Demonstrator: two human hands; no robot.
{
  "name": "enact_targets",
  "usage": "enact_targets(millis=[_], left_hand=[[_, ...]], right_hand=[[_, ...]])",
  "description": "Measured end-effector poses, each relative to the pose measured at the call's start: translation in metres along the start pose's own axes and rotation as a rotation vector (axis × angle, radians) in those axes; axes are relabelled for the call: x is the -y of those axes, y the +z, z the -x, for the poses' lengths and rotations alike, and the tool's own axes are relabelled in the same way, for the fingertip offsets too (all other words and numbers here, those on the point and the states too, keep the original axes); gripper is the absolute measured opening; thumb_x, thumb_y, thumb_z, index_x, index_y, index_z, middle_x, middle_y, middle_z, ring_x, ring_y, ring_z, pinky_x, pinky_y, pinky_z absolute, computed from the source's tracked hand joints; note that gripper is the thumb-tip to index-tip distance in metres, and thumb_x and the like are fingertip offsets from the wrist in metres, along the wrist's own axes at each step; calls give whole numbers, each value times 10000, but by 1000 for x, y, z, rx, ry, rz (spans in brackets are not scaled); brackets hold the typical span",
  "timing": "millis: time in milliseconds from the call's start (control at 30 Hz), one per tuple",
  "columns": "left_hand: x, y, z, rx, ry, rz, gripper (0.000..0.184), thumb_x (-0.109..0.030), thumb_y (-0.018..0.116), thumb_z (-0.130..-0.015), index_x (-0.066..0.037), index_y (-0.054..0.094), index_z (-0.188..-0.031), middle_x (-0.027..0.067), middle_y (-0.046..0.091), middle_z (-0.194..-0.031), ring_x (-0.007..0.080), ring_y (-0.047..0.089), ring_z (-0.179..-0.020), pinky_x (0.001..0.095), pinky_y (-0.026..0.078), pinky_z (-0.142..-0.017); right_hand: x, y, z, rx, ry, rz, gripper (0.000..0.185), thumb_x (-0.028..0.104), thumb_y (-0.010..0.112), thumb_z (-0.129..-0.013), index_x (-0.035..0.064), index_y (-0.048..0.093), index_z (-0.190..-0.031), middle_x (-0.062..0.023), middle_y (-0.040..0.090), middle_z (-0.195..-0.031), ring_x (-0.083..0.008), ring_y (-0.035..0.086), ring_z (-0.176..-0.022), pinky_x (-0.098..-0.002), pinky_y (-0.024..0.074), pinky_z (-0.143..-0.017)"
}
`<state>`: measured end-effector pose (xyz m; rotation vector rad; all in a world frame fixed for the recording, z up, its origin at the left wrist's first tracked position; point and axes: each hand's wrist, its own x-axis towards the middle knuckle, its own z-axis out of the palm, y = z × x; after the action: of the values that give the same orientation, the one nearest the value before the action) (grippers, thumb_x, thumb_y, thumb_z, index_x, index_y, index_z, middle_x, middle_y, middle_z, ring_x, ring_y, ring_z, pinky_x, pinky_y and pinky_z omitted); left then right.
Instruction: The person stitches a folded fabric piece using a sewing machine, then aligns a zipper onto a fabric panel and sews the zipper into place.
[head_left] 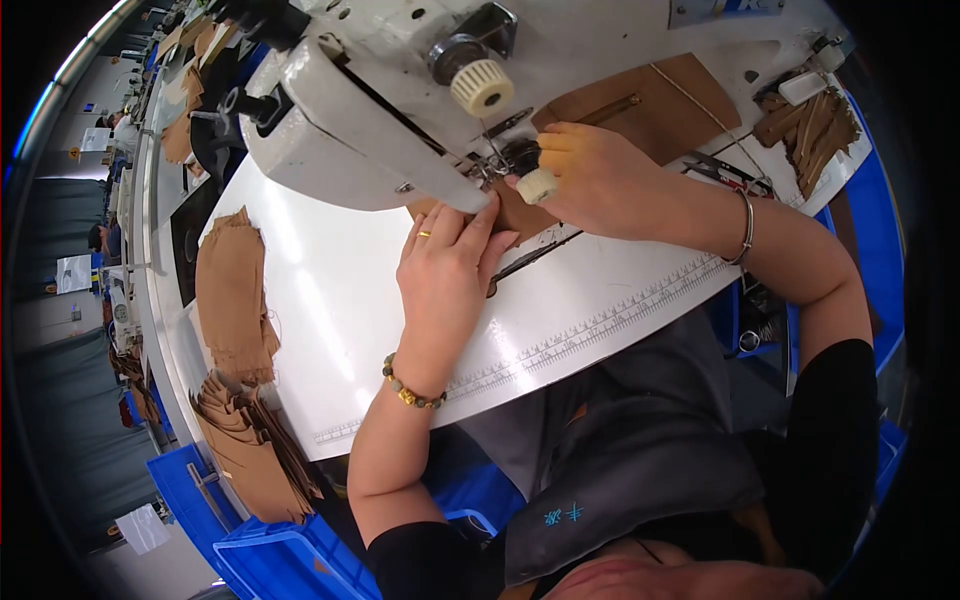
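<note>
A white sewing machine stands over the white table. Under its needle area lies a brown fabric piece, partly hidden by the machine head and my hands. My left hand, with a ring and a beaded bracelet, rests on the fabric's left side, fingers apart and fingertips close to the needle area. On the right, my right hand is beside the needle area with its fingers bent together near a cream knob; what its fingertips hold is hidden. A larger brown piece with a zipper lies behind my right hand.
Stacks of brown pieces lie at the table's left and lower left. Brown strips sit at the right, near scissors. A ruler scale runs along the front edge. Blue bins stand below. A person is far left.
</note>
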<state>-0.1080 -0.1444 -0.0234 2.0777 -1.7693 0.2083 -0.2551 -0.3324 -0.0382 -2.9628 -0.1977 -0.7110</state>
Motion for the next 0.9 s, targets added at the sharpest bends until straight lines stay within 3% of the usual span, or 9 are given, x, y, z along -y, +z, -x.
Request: enact_targets(millis=[300, 367, 500, 567, 900], left_hand=[[0, 1, -1, -21, 9, 1, 345, -243, 807, -867, -78, 776, -1169, 78, 722, -1157, 299, 702, -1055, 378, 574, -864], [2, 4, -1, -54, 34, -15, 376, -258, 810, -843, -73, 767, -1168, 69, 717, -1105, 277, 690, -1037, 376, 549, -953], [0, 2, -2, -37, 10, -8, 371, -254, 811, -844, -69, 771, -1163, 70, 719, -1112, 277, 689, -1040, 375, 553, -945], [0, 1, -3, -29, 22, -20, 333, -234, 797, -878, -70, 775, -1167, 90, 717, -1125, 291, 699, -962, 374, 571, -831], [5, 1, -4, -8, 4, -6, 308, -249, 785, -889, -83, 782, -1147, 59, 714, -1106, 272, 682, -854, 361, 562, -775]], right_hand=[[2, -2, 0, 18, 34, -14, 276, 163, 638, -930, 22, 756, -1137, -79, 731, -1254, -222, 669, -1141, -360, 516, -953], [2, -2, -1, 22, 37, -12, 276, 168, 641, -929, 25, 757, -1134, -77, 732, -1251, -219, 669, -1141, -358, 516, -953], [1, -2, -2, -3, 13, 9, 267, 166, 637, -934, 28, 758, -1128, -75, 730, -1248, -216, 668, -1138, -350, 517, -953], [0, -1, -1, 10, 14, 2, 263, 161, 632, -939, 29, 758, -1127, -76, 729, -1247, -217, 668, -1135, -349, 518, -955], [1, 1, -3, 16, 42, -21, 274, 157, 611, -953, 17, 751, -1142, -92, 725, -1249, -243, 664, -1145, -375, 519, -983]])
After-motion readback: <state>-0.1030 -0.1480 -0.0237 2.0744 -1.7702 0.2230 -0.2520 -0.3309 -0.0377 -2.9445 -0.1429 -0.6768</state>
